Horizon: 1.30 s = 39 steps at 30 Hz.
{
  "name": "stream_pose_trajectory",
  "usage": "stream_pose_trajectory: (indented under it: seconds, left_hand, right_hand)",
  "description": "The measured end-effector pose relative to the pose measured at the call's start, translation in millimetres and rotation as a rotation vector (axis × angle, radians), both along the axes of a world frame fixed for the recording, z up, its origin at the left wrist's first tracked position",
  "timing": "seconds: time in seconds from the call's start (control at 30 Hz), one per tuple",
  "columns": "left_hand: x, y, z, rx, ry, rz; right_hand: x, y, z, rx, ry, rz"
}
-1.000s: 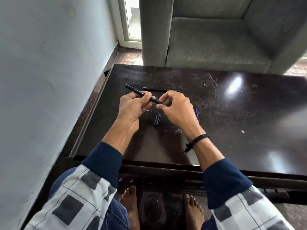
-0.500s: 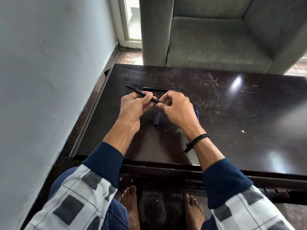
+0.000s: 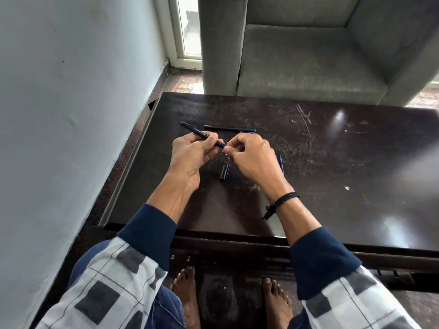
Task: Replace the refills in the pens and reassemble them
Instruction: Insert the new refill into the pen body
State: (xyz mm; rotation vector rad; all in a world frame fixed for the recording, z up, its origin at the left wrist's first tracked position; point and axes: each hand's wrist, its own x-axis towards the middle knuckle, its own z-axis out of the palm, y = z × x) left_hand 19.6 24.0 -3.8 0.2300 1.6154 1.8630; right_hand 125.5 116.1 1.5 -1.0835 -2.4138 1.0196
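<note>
Two hands met over the table [image 3: 332, 174], both busy with one pen. The left hand [image 3: 190, 157] was curled round the black barrel [image 3: 194, 131], fingers and thumb wrapped about its near half. The far end stuck out up and to the left, tilted above the tabletop. The right hand [image 3: 254, 160] had thumb and forefinger pinched tight on the barrel's near end. Whether a refill tip or a nose piece sat between them was too small to tell.

Beyond the hands a second pen [image 3: 228, 128] lay flat on the table, apart from them. Under the hands, between the wrists, lay two short dark pieces side by side, caps [image 3: 224, 172] by the look of them. A thin blue refill [image 3: 281, 163] lay just right of the right hand, partly hidden by it.

Judging by this, the step in hand was closing up the writing end of the held pen, with its refill mostly inside. The next move would call for the left hand to hold the barrel steady while the right pushed or twisted straight along its axis. After that, a reach down for a cap. A skewed push could bend the refill or let a small part slip. With one pen and one refill lying loose, the task looked roughly half done.
</note>
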Motion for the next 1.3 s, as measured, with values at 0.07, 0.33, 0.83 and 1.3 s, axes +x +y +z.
stream_pose_trajectory:
  seconds: [0.07, 0.33, 0.83, 1.3]
  left_hand:
    - [-0.1, -0.5, 0.4, 0.0, 0.001, 0.003]
    - [2.7, -1.4, 2.3, -0.01, 0.015, -0.011]
    - [3.2, -0.4, 2.6, -0.016, 0.004, -0.002]
    - [3.0, -1.1, 2.8, -0.012, 0.009, 0.008]
  right_hand:
    - [1.4, -0.6, 0.5, 0.01, 0.016, 0.007]
    - [-0.1, 0.2, -0.1, 0.015, 0.002, 0.002]
    - [2.5, 0.3, 1.6, 0.01, -0.007, 0.015]
    - [2.3, -0.7, -0.4, 0.015, 0.009, 0.004]
